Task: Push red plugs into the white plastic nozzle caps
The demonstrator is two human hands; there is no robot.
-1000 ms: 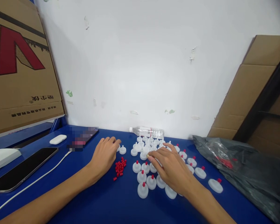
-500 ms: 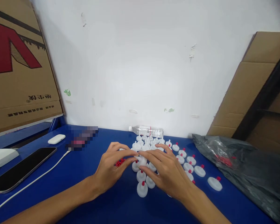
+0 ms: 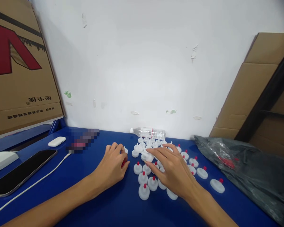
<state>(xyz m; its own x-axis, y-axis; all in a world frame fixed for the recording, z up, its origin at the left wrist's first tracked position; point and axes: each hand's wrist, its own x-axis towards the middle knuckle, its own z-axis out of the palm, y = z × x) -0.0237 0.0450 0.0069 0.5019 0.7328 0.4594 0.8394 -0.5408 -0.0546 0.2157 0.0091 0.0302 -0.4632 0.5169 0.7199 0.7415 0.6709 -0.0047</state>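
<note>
My right hand holds a white plastic nozzle cap between its thumb and fingers, above other caps on the blue table. The cap is a round disc with a narrow spout. To the left, my left hand is curled over a small pile of red tips; its fingertips are hidden, and what they grip cannot be made out. Near the right hand stand several white nozzle caps with red tips. Behind them are several white nozzle caps without red tips.
A clear plastic bottle lies by the wall. On the left are a phone, a white cable and a white case. A grey plastic bag lies at right, with a clear bag of red pieces on it.
My left hand has left the nozzle cap and moved left and down onto the red tips. The right hand keeps the cap, with its fingers now further right.
</note>
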